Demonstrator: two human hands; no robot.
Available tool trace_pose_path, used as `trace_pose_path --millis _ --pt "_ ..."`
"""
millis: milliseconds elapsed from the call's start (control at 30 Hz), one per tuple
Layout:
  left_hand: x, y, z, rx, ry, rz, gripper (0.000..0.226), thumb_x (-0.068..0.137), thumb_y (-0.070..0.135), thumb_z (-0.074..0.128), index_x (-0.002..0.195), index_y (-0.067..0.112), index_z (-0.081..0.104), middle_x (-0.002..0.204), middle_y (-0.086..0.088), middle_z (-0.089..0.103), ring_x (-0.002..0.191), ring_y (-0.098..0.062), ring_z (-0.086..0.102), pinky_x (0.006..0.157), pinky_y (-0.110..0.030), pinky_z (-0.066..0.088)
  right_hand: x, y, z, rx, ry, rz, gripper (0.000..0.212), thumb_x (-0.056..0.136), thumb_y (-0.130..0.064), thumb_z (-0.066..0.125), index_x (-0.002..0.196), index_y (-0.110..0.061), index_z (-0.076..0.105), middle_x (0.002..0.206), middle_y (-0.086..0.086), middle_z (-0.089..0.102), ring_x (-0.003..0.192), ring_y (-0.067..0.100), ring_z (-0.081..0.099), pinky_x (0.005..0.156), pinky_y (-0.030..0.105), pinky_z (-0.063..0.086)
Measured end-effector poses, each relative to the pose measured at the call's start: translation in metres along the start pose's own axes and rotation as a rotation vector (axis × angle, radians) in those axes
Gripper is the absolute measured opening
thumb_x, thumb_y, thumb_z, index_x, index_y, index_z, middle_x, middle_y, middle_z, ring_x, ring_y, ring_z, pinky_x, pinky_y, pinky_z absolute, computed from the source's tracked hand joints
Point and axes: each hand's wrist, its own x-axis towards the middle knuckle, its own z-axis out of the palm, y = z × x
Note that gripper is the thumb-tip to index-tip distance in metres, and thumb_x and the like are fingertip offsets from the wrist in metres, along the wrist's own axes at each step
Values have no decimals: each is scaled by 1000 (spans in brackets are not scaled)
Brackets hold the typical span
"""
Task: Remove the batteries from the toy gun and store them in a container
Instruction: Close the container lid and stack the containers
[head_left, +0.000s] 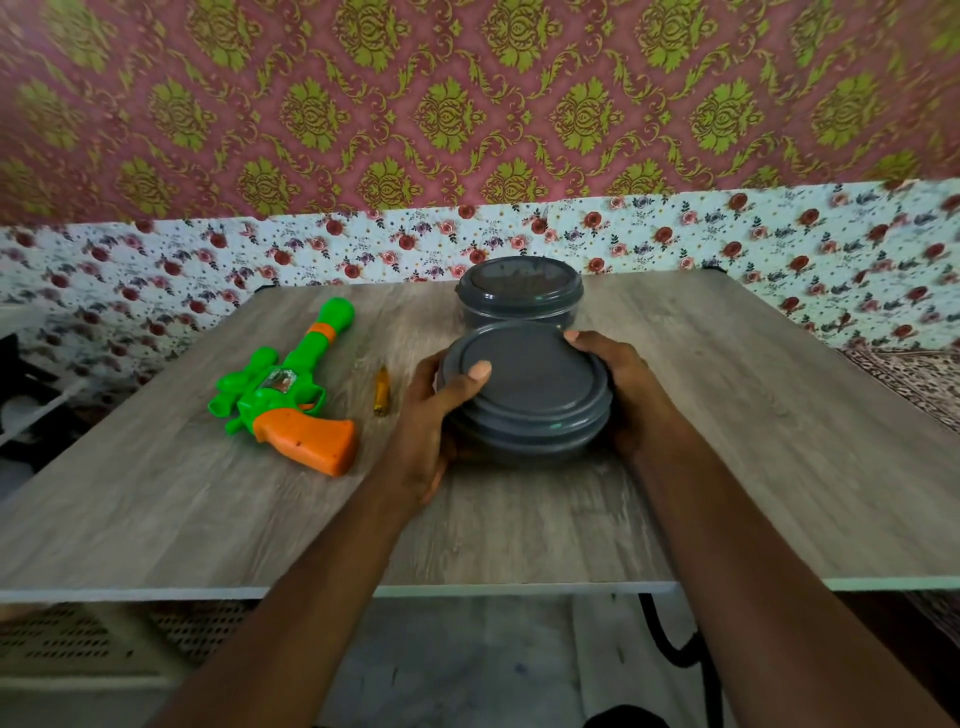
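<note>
As left hand (426, 418) and right hand (628, 387) flank the container (532, 382), their fingers (577, 338) curl round it.

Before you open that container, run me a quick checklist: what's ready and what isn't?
1. Near container gripped by left hand and right hand: ok.
2. Its lid off for storing: not ok, it is on.
3. Toy gun lying free on the table: ok.
4. Batteries out of the gun: cannot tell.
5. Yellow tool free beside the gun: ok.
</note>
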Motion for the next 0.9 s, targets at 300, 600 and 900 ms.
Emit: trace_pose_path --millis 300,600,900 --pt "0 4 1 34 19 -104 27 98 16 69 125 20 70 122 -11 77 105 -29 77 73 -55 65 0 2 2 -28 -81 20 45 88 -35 72 124 -8 71 117 17 76 108 32 73 100 42 55" --pt "1 -1 -4 893 316 423 32 104 45 58 98 19 76 89 3 78 81 -11 72 73 -28 52 4 10 6 49 155 -59 38 88 -31 75 119 -10 73 106 10 80 102 28 76 97 43 57" --pt "65 44 -43 1613 402 -170 64 85 18 79 139 4 48 150 -32 39 138 -53 42 113 -61 41 15 14 7 69 197 -69 54 72 -32 70 119 -6 70 109 14 78 106 34 73 99 50 56"
